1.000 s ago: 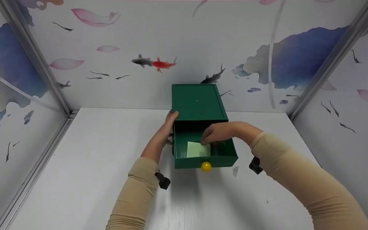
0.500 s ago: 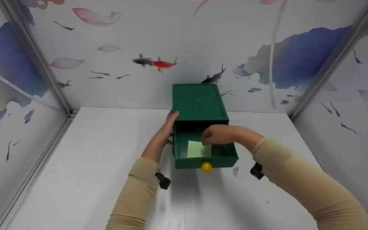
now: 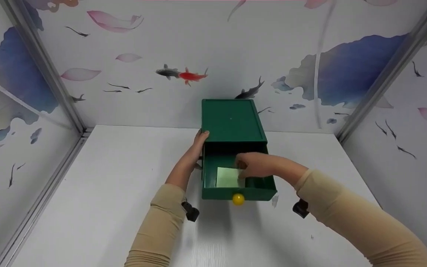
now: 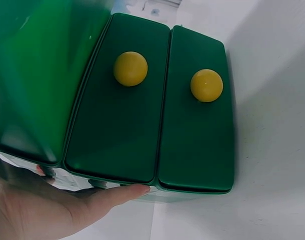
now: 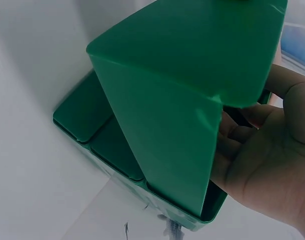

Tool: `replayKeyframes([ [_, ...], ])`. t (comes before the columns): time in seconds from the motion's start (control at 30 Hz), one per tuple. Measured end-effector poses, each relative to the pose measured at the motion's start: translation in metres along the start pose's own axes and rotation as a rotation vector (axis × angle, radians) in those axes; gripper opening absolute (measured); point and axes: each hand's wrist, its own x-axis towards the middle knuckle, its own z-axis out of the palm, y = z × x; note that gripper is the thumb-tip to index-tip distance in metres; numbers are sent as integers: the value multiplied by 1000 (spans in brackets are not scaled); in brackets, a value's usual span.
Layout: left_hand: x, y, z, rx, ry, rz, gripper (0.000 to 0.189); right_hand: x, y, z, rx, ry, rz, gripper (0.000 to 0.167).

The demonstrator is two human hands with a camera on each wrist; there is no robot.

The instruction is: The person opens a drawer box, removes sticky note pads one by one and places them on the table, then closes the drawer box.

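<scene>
Okay, left grip (image 3: 194, 151): digits apart, pressed against the green cabinet (image 3: 232, 120) on its left side.
Pale green square (image 3: 228, 178): in the open top drawer (image 3: 217, 194), near end.
Right grip (image 3: 258, 165): at the square's right edge; I can't tell whether it pinches it.

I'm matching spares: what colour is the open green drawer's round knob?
A round yellow knob, best seen in the head view.

The drawer (image 3: 217, 194) gapes upward, partly blocked by the right hand (image 3: 257, 165).
</scene>
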Motion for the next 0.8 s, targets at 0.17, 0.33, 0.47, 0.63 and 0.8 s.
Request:
replayKeyframes([
  [0.17, 0, 1, 0, -3, 1, 5, 87, -4, 4, 3, 45, 13, -35, 27],
  [0.33, 0, 1, 2, -5, -3, 1, 88, -8, 10, 6, 70, -2, -85, 25],
  [0.47, 0, 1, 3, -5, 3, 2, 88, -10, 13, 6, 101, -24, -117, 22],
  [0.63, -1, 1, 5, -9, 8, 3, 87, -11, 17, 7, 110, -28, -149, 20],
  [0.8, -1, 1, 5, -9, 6, -2, 86, -11, 19, 10, 114, -24, -154, 19],
])
